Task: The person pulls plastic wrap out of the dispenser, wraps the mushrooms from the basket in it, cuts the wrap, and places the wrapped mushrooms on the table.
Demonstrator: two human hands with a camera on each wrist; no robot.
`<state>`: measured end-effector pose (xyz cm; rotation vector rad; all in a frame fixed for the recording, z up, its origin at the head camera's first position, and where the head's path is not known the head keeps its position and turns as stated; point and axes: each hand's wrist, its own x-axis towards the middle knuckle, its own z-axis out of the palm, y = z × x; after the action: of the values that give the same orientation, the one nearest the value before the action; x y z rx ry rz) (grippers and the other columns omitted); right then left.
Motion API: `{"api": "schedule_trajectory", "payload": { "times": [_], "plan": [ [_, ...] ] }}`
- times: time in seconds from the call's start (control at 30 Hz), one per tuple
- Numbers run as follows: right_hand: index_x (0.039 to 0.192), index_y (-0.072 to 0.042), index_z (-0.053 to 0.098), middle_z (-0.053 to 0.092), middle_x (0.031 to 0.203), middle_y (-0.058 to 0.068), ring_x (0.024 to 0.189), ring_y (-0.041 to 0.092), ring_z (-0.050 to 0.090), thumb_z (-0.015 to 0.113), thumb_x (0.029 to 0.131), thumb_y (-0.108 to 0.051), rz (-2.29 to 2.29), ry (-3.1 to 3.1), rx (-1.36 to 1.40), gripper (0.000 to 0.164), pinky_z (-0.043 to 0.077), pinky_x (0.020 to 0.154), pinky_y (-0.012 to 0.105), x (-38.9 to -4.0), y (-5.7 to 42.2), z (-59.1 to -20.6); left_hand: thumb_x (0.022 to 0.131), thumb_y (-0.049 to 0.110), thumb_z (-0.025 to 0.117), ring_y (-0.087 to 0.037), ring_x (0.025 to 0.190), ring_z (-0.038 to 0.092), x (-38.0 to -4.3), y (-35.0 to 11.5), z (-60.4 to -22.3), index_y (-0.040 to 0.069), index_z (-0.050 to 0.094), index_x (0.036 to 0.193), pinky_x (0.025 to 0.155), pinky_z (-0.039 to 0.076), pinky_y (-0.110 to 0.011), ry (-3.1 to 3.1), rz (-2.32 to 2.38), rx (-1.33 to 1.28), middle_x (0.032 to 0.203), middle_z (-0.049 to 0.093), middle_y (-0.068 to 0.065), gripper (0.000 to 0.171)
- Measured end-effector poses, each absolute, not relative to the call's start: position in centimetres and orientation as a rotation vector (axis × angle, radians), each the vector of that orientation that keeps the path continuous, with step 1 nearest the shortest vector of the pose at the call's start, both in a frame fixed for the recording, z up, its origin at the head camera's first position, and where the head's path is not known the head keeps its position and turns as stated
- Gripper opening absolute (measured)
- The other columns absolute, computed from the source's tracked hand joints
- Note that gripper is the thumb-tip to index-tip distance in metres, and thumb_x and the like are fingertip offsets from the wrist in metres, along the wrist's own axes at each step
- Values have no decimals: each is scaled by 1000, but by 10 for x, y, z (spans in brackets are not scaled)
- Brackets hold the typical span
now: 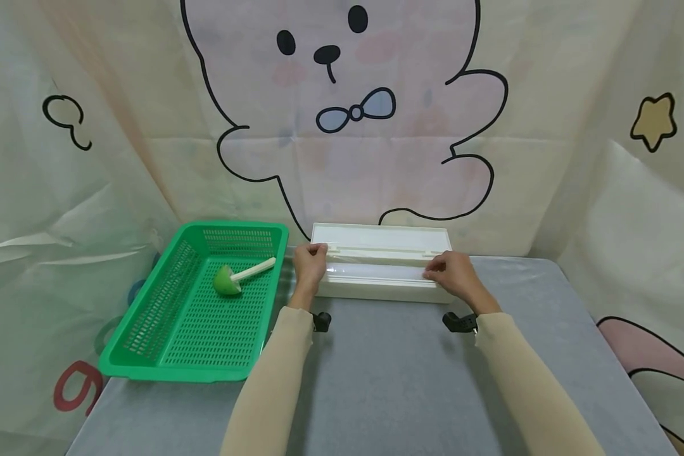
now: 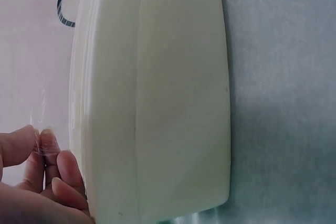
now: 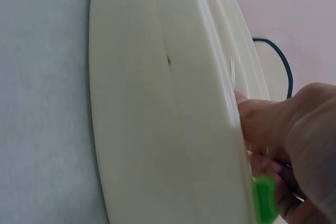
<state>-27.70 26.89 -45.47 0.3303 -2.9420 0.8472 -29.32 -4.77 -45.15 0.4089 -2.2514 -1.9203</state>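
A long off-white cling film dispenser (image 1: 382, 291) lies on the table with its lid (image 1: 382, 237) raised at the back. A shiny roll of cling film (image 1: 373, 271) shows inside. At the left end, my left hand (image 1: 310, 266) pinches clear cling film (image 2: 48, 142) between thumb and fingertips. My right hand (image 1: 455, 275) is at the right end, fingers curled together at the film's edge; its fingertips are partly hidden behind the box in the right wrist view. Beside that hand shows a small blurred green piece (image 3: 265, 199), its kind unclear.
Left of the dispenser stands a green plastic basket (image 1: 205, 373). In it lies a green-headed tool with a pale handle (image 1: 255, 269). A grey cloth covers the table (image 1: 387, 380). Behind hangs a printed curtain (image 1: 348, 171).
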Motion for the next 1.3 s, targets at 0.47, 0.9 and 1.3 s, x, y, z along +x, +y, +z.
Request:
{"api": "schedule_trajectory", "payload": {
  "times": [0.47, 0.9, 1.3],
  "plan": [
    [96, 2, 72, 69, 88, 14, 78, 24, 56, 70, 97, -8, 1023, -2799, 232, 10, 45, 67, 34, -275, 280, -451, 102, 15, 63, -27, 93, 59, -293, -48, -450, -4, 72, 108, 82, 50, -38, -2251, -1826, 318, 102, 66, -16, 22],
    [102, 4, 67, 67, 95, 18, 88, 31, 59, 63, 101, -10, 1001, -2709, 295, 14, 48, 76, 43, -273, 280, -426, 103, 16, 62, -30, 97, 59, -290, -50, -431, -4, 69, 111, 86, 50, -39, -2197, -1797, 205, 105, 66, -18, 23],
    [100, 6, 67, 68, 92, 19, 86, 31, 63, 65, 100, -10, 983, -2567, 367, 16, 45, 71, 26, -269, 278, -404, 103, 13, 62, -33, 99, 62, -287, -55, -414, -8, 68, 111, 89, 51, -42, -2118, -1762, 44, 106, 67, -22, 23]
  ]
}}
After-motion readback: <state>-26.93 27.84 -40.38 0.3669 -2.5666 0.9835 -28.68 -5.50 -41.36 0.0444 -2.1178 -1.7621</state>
